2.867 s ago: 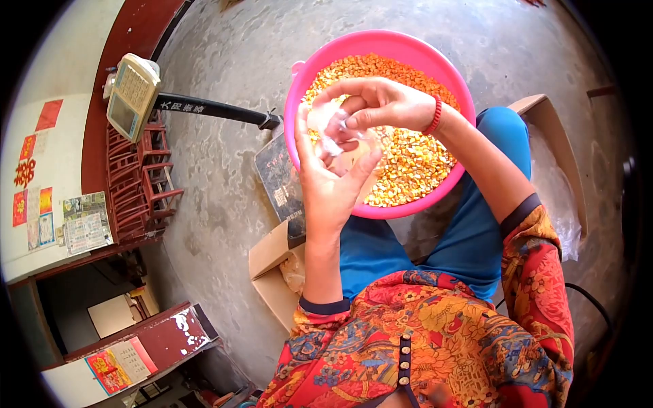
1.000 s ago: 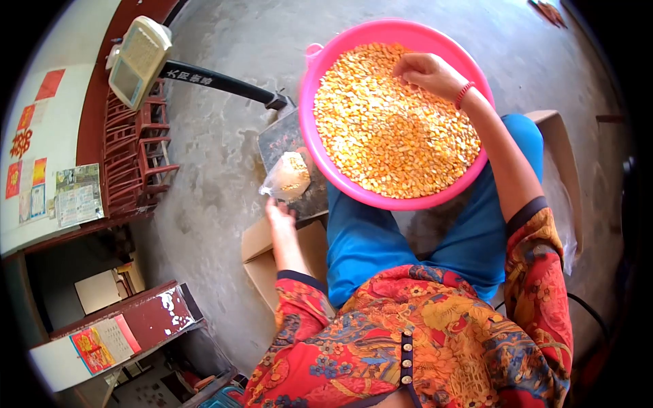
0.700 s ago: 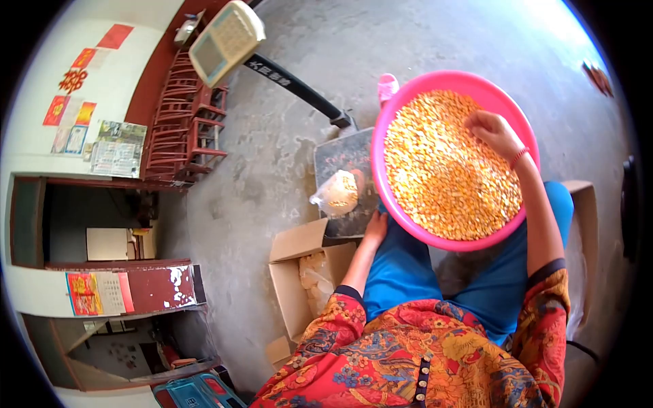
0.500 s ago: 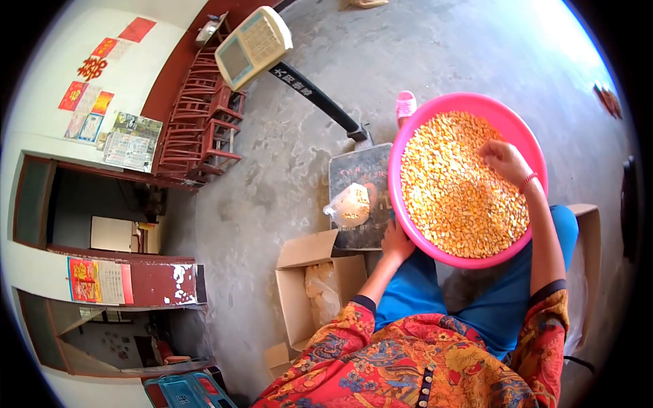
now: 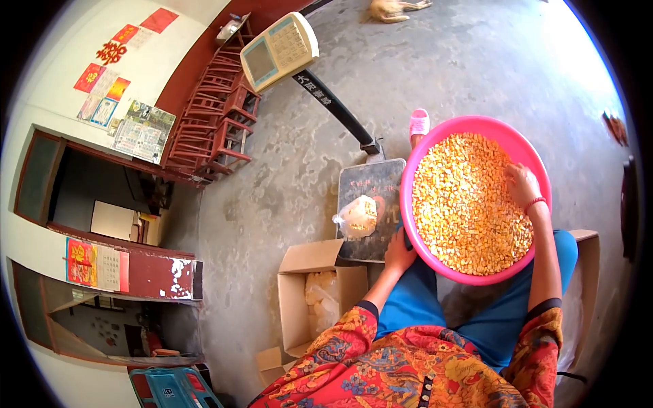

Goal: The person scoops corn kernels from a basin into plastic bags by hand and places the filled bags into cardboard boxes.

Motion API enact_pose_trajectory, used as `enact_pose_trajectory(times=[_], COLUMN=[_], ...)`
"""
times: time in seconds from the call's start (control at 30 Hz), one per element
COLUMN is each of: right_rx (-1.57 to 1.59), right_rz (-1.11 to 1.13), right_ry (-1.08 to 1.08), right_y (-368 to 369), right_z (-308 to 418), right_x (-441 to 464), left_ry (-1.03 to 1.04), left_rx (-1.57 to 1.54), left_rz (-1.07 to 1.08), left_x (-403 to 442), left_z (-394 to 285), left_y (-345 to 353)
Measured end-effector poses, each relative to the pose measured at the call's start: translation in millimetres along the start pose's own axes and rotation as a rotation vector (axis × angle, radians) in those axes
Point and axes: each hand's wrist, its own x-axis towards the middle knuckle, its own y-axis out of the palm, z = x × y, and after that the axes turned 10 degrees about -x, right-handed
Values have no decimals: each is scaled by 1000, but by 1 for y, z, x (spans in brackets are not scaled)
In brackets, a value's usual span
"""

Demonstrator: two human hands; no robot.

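Note:
A pink basin (image 5: 408, 214) full of yellow corn kernels (image 5: 469, 204) rests over my knees. Over the right part of the corn is my right hand (image 5: 522, 185), wearing a red bracelet; its bent fingers look slightly apart at the kernels, with nothing visible in them. My left hand (image 5: 399, 253) is by the basin's lower left edge, above my knee; what its fingers hold, if anything, is hidden. A knotted clear plastic bag (image 5: 358, 217) holding corn lies on the black scale platform (image 5: 354, 180), left of the basin.
The scale's display (image 5: 279, 52) stands on a black post (image 5: 333, 109). An open cardboard box (image 5: 294, 313) with filled bags sits lower left, another box (image 5: 588, 272) at right. Red chairs (image 5: 221, 129) are stacked by the wall. An animal (image 5: 391, 9) lies at the top.
My left hand has left the bag, which now lies on the scale, and moved beside the basin. My right hand has lowered toward the corn, its fingers loosened. The view has shifted up and left.

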Motion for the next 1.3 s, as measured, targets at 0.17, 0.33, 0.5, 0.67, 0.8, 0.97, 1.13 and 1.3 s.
enact_pose_trajectory(times=[0.17,0.33,0.5,0.67,0.8,0.97,1.13,1.3], right_rx=[30,77,-10,41,141,58,33,96], right_rz=[316,466,431,475,490,508,523,505], right_ry=[-64,-12,-54,-52,-80,-140,-135,-63], right_y=[4,-2,0,-13,-8,-1,0,-5], right_z=[7,9,8,21,22,23,21,22], right_x=[-10,-8,-6,-3,-5,-4,-2,-1], left_ry=[-10,-11,6,-12,-12,-43,-31,-159], left_rx=[-54,-72,-109,-73,-47,-74,-139,-402], left_rz=[-10,12,-19,-67,-107,-97,-55,-266], left_x=[4,7,9,2,-2,-1,3,5], left_z=[12,20,28,10,2,1,13,14], left_y=[4,7,12,4,1,-1,1,-2])
